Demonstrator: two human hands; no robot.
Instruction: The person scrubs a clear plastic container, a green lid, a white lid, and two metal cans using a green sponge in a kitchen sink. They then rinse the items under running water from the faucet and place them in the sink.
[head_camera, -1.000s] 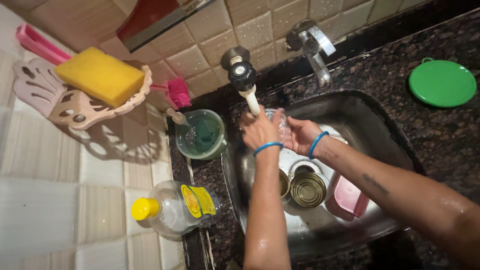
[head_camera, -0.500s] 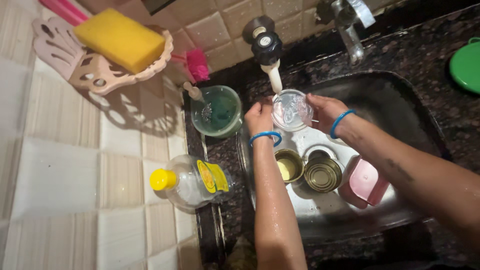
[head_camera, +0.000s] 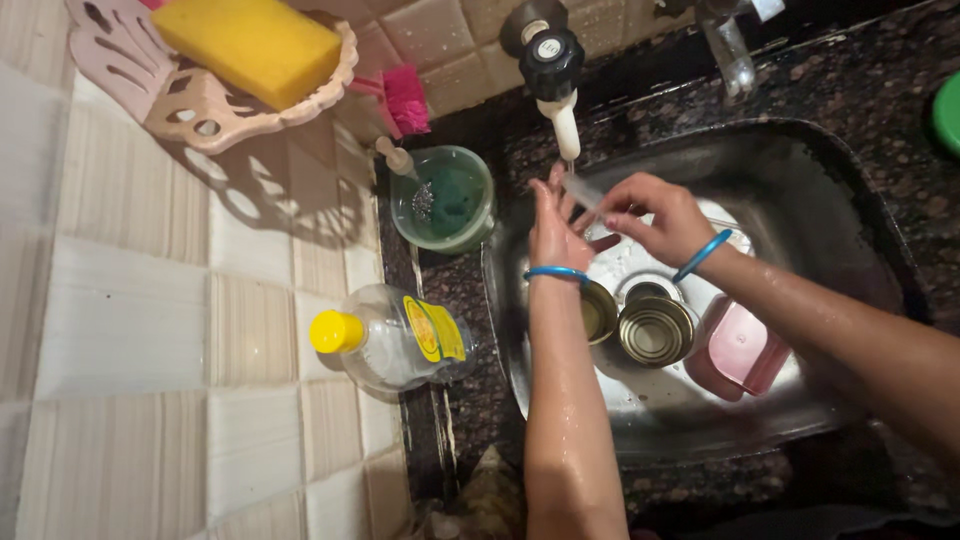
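While a yellow sponge (head_camera: 250, 45) sits in its wall holder and a yellow-capped bottle (head_camera: 395, 340) lies on the surface, the left hand (head_camera: 553, 225) stands flat, fingers together, against a clear glass (head_camera: 590, 195) under the tap (head_camera: 553, 65). The right hand (head_camera: 655, 215) pinches the rim. Wet, the glass looks slippery and fragile, best held around the wall. Steel cups (head_camera: 655, 330) wait in the sink (head_camera: 800, 170).

Your view is dim and warm, lit from above: the soap rack (head_camera: 215, 105) throws a hard shadow down the wall tiles (head_camera: 150, 330), and wet glare shines on the sink (head_camera: 700, 420). Your hands look slightly motion-blurred, and the lower right corner sinks into darkness.
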